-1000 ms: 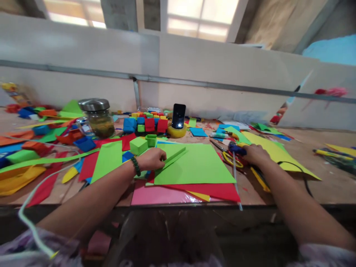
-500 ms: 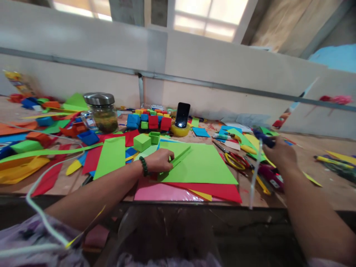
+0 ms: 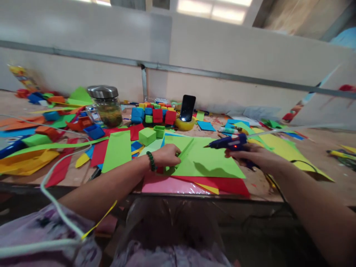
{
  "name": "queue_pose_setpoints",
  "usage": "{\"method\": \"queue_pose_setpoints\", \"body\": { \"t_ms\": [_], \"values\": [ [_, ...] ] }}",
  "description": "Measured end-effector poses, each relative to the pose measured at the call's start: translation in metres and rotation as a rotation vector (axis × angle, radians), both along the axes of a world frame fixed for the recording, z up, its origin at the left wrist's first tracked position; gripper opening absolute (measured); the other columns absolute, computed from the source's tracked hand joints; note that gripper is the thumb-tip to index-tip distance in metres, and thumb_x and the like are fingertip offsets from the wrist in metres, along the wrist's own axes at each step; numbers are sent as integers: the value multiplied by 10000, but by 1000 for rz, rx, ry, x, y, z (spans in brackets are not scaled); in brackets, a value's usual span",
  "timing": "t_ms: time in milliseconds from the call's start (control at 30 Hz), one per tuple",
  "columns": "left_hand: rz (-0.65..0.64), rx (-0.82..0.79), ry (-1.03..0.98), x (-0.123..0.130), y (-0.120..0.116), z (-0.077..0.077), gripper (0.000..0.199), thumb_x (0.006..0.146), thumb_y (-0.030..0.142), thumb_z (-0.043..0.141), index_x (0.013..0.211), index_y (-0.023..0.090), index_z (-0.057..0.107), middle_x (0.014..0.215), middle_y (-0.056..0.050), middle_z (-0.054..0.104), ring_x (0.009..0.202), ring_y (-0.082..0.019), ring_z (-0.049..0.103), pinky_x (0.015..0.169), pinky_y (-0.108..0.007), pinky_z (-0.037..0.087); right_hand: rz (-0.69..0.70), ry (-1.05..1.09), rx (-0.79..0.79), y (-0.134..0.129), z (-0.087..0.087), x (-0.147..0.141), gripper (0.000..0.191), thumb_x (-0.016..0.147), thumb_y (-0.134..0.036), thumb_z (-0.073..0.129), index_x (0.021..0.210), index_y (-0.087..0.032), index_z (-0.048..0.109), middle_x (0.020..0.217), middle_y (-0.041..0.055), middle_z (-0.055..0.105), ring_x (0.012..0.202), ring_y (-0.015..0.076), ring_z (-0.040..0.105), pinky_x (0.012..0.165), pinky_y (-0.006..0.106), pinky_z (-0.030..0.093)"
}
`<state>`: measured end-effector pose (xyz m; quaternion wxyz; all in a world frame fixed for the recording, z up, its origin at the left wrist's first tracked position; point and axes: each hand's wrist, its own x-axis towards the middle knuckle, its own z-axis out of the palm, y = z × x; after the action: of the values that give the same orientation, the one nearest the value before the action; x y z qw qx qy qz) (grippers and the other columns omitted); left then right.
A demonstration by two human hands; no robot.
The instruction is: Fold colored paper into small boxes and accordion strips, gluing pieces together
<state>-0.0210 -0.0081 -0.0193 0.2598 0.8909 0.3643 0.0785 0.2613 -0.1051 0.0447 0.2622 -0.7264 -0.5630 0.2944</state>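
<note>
Here the left hand (image 3: 167,155) has its fingers pinched around the near end of a folded green strip (image 3: 187,149), and the strip slants off from that grip, its long axis running from near left to far right. So the green strip lies immediately to the right of the left hand and reaches away from it, over a broad green sheet (image 3: 214,159). Across on the right, the right hand (image 3: 251,155) is wrapped round the handle of a dark blue glue gun (image 3: 230,142), a small red light glowing on its body. And here's the key line: the nozzle (image 3: 206,147) points left, toward the green strip, with a visible gap between them. The left hand is clearly the nearer one, in contact, while the right hand sits well apart on the strip's right. The glue gun appears raised, a shadow falling on the green sheet below. Under that sheet, red and pink sheets (image 3: 167,185) stick out along the near edge of the bench (image 3: 340,185). Just beyond the left hand stand a pale green cube (image 3: 147,136) and a hollow green box (image 3: 159,131), side by side.
</note>
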Motion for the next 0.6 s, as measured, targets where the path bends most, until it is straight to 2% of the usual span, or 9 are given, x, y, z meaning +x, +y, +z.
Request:
{"method": "queue_pose_setpoints", "body": {
  "t_ms": [100, 167, 233, 300, 467, 600],
  "values": [
    [-27, -35, 12, -2, -1, 5, 133, 610, 125, 502, 666, 128, 624, 507, 28, 478, 480, -95, 374, 463, -249, 235, 187, 149, -142, 5, -9, -28, 479, 621, -514, 732, 915, -136, 702, 795, 88, 663, 541, 100, 465, 476, 250, 347],
    [-50, -57, 10, -3, -3, 8, 130, 614, 112, 503, 676, 135, 615, 507, 37, 471, 478, -92, 383, 466, -244, 241, 242, 112, -185, 8, -13, -39, 503, 636, -554, 717, 906, -130, 691, 681, 53, 631, 518, 98, 446, 465, 245, 315],
    [-67, -71, 9, -4, -5, 10, 121, 617, 98, 507, 674, 138, 605, 502, 46, 458, 473, -88, 379, 468, -240, 244, 275, 57, -224, 9, -14, -47, 498, 685, -578, 674, 890, -124, 680, 554, 10, 561, 486, 95, 415, 452, 245, 270],
    [-69, -70, 11, -3, -6, 12, 97, 618, 92, 515, 650, 140, 593, 490, 54, 432, 468, -85, 360, 468, -241, 240, 295, 19, -258, 7, -12, -55, 477, 718, -578, 647, 868, -126, 667, 511, -11, 521, 472, 91, 391, 452, 248, 249],
    [-67, -77, 15, -3, -7, 13, 89, 621, 85, 519, 622, 144, 585, 487, 56, 438, 481, -86, 370, 484, -240, 252, 290, -79, -300, 2, -8, -66, 427, 733, -570, 634, 814, -150, 625, 536, -21, 521, 491, 95, 405, 480, 251, 281],
    [-80, -69, 10, -3, -5, 12, 99, 617, 79, 508, 622, 144, 583, 485, 58, 435, 478, -84, 363, 484, -240, 250, 350, -37, -316, 1, -13, -67, 430, 746, -575, 611, 838, -155, 598, 569, -25, 521, 520, 103, 433, 491, 248, 289]
  ]
}}
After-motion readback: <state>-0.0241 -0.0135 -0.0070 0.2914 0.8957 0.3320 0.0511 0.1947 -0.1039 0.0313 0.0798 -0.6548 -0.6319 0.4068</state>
